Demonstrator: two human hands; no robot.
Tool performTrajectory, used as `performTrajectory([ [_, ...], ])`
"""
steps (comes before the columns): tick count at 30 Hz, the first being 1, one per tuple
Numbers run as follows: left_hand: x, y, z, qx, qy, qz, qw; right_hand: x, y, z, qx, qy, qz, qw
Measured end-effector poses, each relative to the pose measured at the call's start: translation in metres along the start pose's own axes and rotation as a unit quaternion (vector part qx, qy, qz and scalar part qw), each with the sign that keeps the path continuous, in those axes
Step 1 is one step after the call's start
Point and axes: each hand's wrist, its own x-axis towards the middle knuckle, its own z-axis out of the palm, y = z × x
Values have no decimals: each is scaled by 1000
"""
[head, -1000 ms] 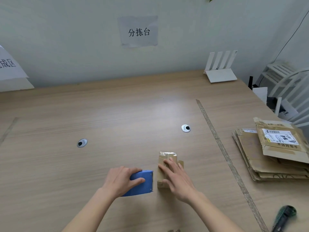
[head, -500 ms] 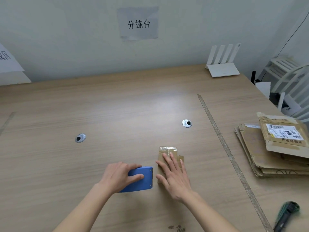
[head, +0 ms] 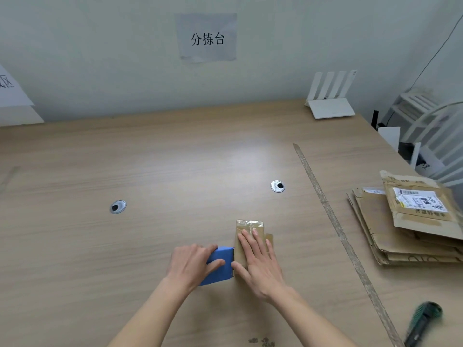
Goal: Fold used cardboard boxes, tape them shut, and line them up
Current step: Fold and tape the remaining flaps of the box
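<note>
A small brown cardboard box (head: 249, 227), wrapped partly in shiny tape, lies on the wooden table (head: 175, 171) near its front middle. My right hand (head: 259, 262) presses flat on top of the box with straight fingers. Just left of the box, my left hand (head: 190, 265) grips a blue tape dispenser (head: 221, 265), whose toothed edge meets the box's left side. A pile of flattened cardboard boxes (head: 400, 229) lies at the right edge of the table.
A green-handled utility knife (head: 423, 321) lies at the front right. A strip of brown tape (head: 333, 221) runs along the table right of the box. Two round cable grommets (head: 117, 206) (head: 277, 186) sit in the tabletop. A white router (head: 329, 101) stands at the back right.
The blue dispenser in my left hand has moved right until it meets the box. My right hand stays pressed on the box.
</note>
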Motion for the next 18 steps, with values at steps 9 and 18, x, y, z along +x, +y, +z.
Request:
performTrajectory([
  [9, 1, 14, -6, 70, -8, -41, 997, 1, -7, 6, -32, 19, 15, 999],
  [18, -36, -9, 30, 5, 74, -66, 995, -2, -22, 10, 27, 86, 54, 994],
])
